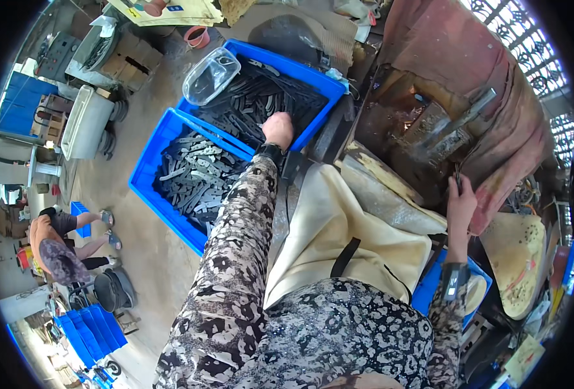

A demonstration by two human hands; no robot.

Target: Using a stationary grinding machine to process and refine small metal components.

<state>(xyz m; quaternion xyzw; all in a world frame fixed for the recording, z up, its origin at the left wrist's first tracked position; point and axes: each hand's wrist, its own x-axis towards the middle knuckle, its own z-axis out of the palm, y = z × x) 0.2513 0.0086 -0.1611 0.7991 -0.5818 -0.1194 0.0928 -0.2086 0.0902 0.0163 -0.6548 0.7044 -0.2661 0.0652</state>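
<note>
My left hand (pixel 279 129) reaches into the far blue bin (pixel 287 55), which holds many dark, flat, curved metal pieces (pixel 261 100). Its fingers are curled downward among the pieces, and what they grip is hidden. A nearer blue bin (pixel 145 172) overlaps it, filled with greyer pieces (pixel 196 172) of a similar shape. On the right, my right hand (pixel 462 200) is closed around a thin dark piece (pixel 457 174), its kind too small to tell. That hand is beside a grimy machine (pixel 436 133) with a metal bar (pixel 471 110), draped with a reddish-brown cloth (pixel 442 39).
A clear plastic tub (pixel 211 76) rests on the far bin's corner. Pale cloth (pixel 326 220) covers my lap. A stained pad (pixel 514 259) lies right of my wrist. Another person (pixel 57 249) bends at far left, near stacked blue bins (pixel 89 330). A red bucket (pixel 197 37) stands behind.
</note>
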